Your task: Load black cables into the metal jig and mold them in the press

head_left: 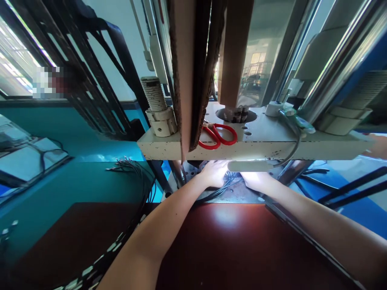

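Observation:
Both my arms reach under the thick beige crossbeam of a machine (260, 149). My left hand (215, 174) is over the metal bed (217, 197), at the left side of a bundle of thin dark cables (227, 183). To the right of the cables is my right hand (254, 180), washed out by a bright light. A slim lamp bar (250, 166) under the beam covers part of it. The fingers of both hands are hidden or lost in glare, so their grip does not show.
Red-handled scissors (225, 135) lie on the crossbeam beside an upright cardboard strip (187, 72). A dark red board (229, 245) extends in front of the bed. More black cables (140, 173) hang at left. Another person's hand (377, 146) shows at the right edge.

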A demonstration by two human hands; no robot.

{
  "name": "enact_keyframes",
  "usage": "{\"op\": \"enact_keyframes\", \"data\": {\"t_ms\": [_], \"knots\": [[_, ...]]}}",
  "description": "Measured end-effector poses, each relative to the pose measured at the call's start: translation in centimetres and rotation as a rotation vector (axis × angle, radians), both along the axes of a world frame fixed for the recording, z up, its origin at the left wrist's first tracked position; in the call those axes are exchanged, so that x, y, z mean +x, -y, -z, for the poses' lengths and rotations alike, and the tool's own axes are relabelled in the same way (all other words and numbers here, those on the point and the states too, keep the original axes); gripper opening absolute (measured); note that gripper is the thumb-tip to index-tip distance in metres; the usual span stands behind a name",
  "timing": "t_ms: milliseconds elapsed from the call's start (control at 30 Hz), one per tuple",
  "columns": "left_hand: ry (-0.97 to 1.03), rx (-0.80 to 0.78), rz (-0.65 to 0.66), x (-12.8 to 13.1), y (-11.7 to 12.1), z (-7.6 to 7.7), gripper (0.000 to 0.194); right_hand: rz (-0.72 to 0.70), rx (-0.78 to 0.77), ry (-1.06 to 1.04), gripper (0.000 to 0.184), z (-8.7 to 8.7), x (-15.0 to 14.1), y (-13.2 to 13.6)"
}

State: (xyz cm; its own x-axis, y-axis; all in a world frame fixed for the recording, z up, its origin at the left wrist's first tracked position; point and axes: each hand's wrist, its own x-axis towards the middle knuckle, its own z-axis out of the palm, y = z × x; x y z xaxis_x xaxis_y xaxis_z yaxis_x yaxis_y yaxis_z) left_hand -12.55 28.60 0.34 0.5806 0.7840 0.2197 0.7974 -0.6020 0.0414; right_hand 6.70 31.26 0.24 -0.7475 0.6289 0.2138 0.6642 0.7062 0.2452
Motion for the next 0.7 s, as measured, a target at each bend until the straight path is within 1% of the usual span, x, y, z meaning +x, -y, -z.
{"op": "enact_keyframes", "data": {"t_ms": [167,267,333,400,500,567,700], "knots": [[0.0,-0.006,-0.015,0.3,-0.1,0.0,0.058,0.012,-0.048,-0.063,0.033,0.1,0.5,0.2],[-0.008,0.016,0.006,0.2,-0.1,-0.4,0.061,0.041,-0.037,-0.079,0.029,0.5,1.2,0.4],[0.009,-0.009,0.017,0.1,-0.2,-0.7,0.064,0.052,-0.014,-0.103,0.027,0.8,1.8,0.7],[0.062,-0.054,0.023,0.0,-0.3,-1.1,0.06,0.036,0.012,-0.131,0.028,1.1,2.3,1.0],[0.144,-0.106,0.011,0.5,-0.5,-1.6,0.045,-0.003,0.031,-0.139,0.032,1.3,2.6,1.1],[0.152,-0.102,0.012,1.1,-0.4,-1.6,0.04,-0.017,0.031,-0.127,0.034,1.0,2.5,1.1],[0.105,-0.009,0.05,1.8,0.0,-1.4,0.042,-0.037,0.03,-0.106,0.033,-0.1,1.8,1.0]]}}
